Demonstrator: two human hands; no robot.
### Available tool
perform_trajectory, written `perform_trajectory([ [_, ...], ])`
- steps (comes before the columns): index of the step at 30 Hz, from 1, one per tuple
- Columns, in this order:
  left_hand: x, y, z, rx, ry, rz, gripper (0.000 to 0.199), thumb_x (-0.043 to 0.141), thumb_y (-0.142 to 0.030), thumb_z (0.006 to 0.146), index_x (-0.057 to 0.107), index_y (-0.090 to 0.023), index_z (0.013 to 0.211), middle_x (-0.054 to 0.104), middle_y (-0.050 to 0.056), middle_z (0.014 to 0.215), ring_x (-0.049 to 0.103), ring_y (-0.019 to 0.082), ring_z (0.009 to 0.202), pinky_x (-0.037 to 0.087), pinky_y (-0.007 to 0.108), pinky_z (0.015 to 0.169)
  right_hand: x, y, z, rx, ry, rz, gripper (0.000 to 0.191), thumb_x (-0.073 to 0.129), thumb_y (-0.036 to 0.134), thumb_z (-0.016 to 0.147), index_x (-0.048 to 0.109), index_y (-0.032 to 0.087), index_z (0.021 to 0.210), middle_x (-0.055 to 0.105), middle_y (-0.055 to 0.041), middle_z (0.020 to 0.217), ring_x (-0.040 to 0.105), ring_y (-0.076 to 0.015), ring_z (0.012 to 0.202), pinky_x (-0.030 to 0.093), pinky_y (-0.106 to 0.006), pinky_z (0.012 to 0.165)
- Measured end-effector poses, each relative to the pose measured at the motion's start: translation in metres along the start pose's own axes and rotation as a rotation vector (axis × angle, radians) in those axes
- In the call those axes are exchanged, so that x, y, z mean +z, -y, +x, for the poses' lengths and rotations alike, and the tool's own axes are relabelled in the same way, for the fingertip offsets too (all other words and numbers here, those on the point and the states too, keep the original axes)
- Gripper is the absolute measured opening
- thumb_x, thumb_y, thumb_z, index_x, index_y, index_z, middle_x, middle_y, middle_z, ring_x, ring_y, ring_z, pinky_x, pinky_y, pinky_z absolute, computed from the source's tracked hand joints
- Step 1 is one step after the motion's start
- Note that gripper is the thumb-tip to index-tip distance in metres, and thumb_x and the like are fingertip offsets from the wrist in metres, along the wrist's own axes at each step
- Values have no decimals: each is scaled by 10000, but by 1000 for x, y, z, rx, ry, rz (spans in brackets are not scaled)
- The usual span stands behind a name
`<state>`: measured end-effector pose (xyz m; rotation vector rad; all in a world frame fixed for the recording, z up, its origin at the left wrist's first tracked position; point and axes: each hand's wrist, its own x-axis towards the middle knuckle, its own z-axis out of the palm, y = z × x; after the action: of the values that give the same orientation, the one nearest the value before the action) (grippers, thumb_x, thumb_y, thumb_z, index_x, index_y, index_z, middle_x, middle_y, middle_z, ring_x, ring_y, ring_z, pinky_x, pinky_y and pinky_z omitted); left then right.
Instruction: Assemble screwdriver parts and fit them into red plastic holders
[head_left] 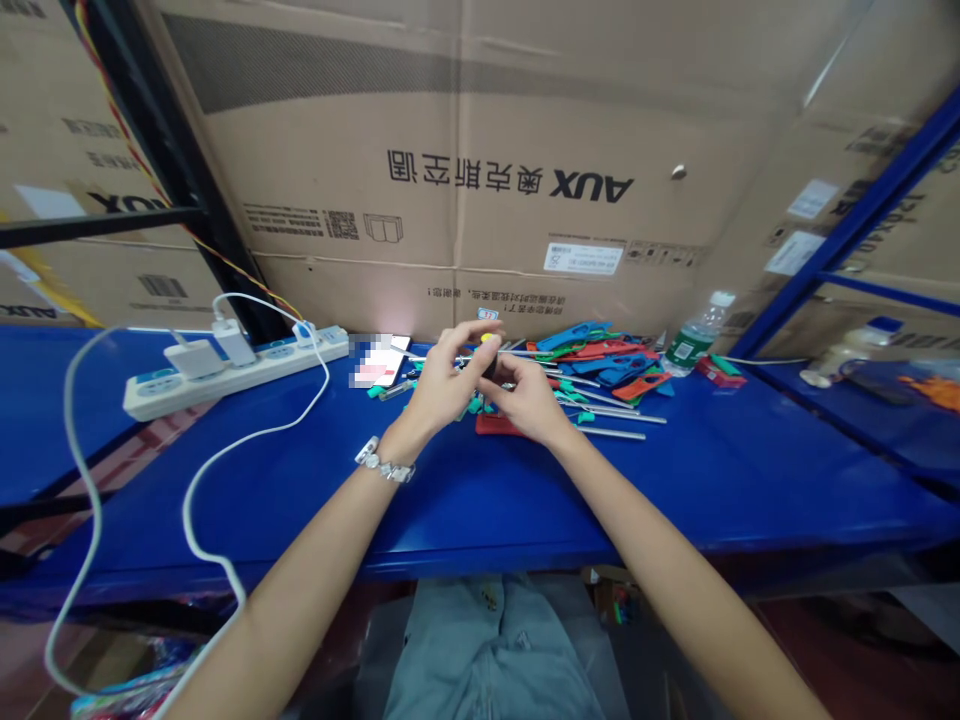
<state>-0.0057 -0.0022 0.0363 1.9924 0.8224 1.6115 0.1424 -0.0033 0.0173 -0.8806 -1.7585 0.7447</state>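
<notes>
My left hand (444, 380) is closed, its thumb and fingers pinched round a small yellow-and-black piece (488, 340). From the other side my right hand (531, 398) meets it, fingertips pressed together at the piece's dark lower part. Fingers cover most of this piece, so its kind is hidden. Under and behind both hands lie several thin metal rods (611, 408), some with green plastic ends (585, 417). A flat red plastic part (496, 426) rests on the table just below the hands.
Red, blue and green plastic parts (619, 368) are heaped to the right on the blue table (480, 510). Beside them stands a tilted bottle (694, 340) and a red packet (721, 372). A power strip (236, 372) with white cables lies left. A large carton (480, 150) forms the back.
</notes>
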Motion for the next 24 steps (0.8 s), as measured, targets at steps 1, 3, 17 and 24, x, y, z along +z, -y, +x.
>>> perform_trajectory([
  [1, -1, 0, -1, -4, 53, -19, 302, 534, -447, 1034, 695, -253, 1201, 757, 79, 1167, 659, 229, 1170, 512, 420, 1019, -3, 3, 0, 6, 67, 26, 420, 709, 600, 832, 587, 202, 779, 565, 7, 673, 515, -156, 640, 431, -288, 591],
  [3, -2, 1, -2, -16, 99, -44, 324, 487, -435, 1052, 689, -246, 1221, 763, 89, 1159, 661, 235, 1180, 516, 425, 1011, -8, 7, 0, 20, 162, 61, 428, 681, 616, 859, 621, 197, 801, 587, -3, 668, 541, -165, 634, 458, -296, 583],
  [17, -2, 2, -1, -49, 51, -60, 303, 511, -438, 1044, 680, -237, 1194, 760, 87, 1128, 683, 213, 1071, 543, 376, 922, -9, 6, -2, 39, 184, 45, 393, 656, 583, 899, 625, 196, 837, 621, -9, 709, 587, -176, 660, 479, -307, 601],
  [24, 2, 2, 2, 4, -108, 75, 201, 763, -389, 884, 686, -229, 979, 744, 43, 1011, 670, 196, 953, 525, 357, 884, 0, -2, 1, 13, -54, -144, 409, 765, 513, 776, 503, 212, 687, 507, 37, 615, 450, -125, 572, 359, -278, 561],
])
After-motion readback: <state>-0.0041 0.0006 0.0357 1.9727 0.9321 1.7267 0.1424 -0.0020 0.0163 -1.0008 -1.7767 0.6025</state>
